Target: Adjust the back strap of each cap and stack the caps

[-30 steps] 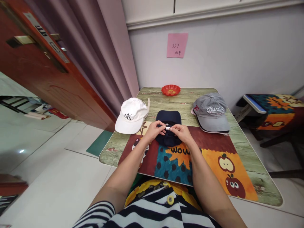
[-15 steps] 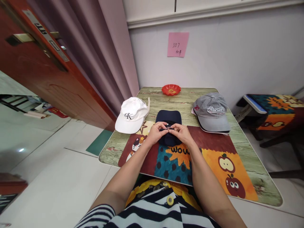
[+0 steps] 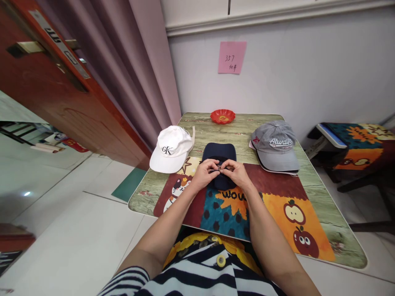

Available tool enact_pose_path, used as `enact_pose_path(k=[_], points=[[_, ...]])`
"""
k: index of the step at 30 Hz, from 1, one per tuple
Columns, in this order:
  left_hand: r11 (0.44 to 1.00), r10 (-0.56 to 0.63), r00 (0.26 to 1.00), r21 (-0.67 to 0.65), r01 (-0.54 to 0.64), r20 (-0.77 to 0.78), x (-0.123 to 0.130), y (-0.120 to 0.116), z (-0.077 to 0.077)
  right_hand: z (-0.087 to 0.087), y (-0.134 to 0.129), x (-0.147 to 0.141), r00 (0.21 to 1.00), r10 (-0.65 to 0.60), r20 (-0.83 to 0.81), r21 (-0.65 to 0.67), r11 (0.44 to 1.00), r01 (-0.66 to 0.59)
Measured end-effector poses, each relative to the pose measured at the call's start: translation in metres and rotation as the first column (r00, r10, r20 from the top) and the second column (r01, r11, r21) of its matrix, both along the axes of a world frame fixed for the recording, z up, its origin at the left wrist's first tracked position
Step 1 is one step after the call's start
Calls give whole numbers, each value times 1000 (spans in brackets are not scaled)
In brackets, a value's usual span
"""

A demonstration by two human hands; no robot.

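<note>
In front of me a navy blue baseball cap [image 3: 219, 150] lies on the patterned mat, its brim pointing away. My left hand [image 3: 206, 172] pinches a small part of the cap's strap, thumb against fingertips. Opposite it, my right hand [image 3: 235, 172] pinches the strap or its small buckle; the fingertips of both hands nearly meet over the cap. The fingers hide much of that piece. To the left sits a white cap [image 3: 171, 148] with black letters. On the right are stacked caps, with a grey cap [image 3: 276, 142] on top.
A red scalloped dish [image 3: 222, 116] stands at the table's far edge near the wall. The colourful mat [image 3: 277, 185] covers the table's near part. A wooden door [image 3: 77, 107] and curtain are at left; a stool [image 3: 354, 139] is at right.
My fingertips have shifted slightly at the strap, the right ones a little. The caps and the dish keep their places.
</note>
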State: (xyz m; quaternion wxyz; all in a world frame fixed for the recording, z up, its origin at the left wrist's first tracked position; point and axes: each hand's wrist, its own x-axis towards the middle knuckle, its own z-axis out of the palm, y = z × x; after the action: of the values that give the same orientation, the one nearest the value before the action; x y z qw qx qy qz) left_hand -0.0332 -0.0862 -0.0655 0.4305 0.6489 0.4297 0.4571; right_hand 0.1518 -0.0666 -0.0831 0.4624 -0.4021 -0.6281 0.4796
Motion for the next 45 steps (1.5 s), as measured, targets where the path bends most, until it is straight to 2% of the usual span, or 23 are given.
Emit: enact_pose_path(k=[4, 8, 14, 19, 22, 27, 31, 33, 35, 37, 39, 45], points=[[999, -2, 1000, 36, 3, -18, 0, -1, -1, -1, 1, 1, 999, 16, -28, 13, 1000, -16], [998, -1, 998, 59, 4, -58, 2, -3, -1, -2, 1, 3, 998, 48, 44, 21, 999, -49], [992, 94, 989, 96, -84, -111, 4, -4, 1, -2, 1, 3, 993, 46, 111, 28, 998, -49], [982, 138, 968, 156, -106, -211, 4, -4, 5, -2, 1, 3, 991, 34, 127, 43, 998, -40], [983, 125, 958, 162, -84, -259, 4, -3, 6, -4, 2, 3, 992, 53, 113, 21, 998, -55], [995, 80, 966, 69, -65, -246, 4, 3, 9, -6, 3, 2, 997, 32, 73, 3, 999, -32], [998, 40, 935, 68, -17, -353, 0, 11, 12, -6, 3, 1, 999, 10, 33, -5, 1000, -10], [1000, 9, 930, 19, -2, -368, -3, 15, 14, -6, 3, 1, 999, 12, 31, -19, 1000, -12], [994, -39, 949, -111, 4, -314, -6, 19, 14, -6, 2, 1, 1000, 13, 23, -34, 999, -12], [963, -99, 968, -268, 34, -230, -9, 23, 13, -5, 2, 1, 1000, 7, 12, -60, 998, -6], [924, -154, 975, -373, 86, -159, -11, 26, 11, -4, 1, 1, 1000, -5, 15, -83, 997, 6], [833, -236, 970, -526, 170, -61, -14, 33, 11, -3, 2, 7, 991, -38, 130, -52, 998, 45]])
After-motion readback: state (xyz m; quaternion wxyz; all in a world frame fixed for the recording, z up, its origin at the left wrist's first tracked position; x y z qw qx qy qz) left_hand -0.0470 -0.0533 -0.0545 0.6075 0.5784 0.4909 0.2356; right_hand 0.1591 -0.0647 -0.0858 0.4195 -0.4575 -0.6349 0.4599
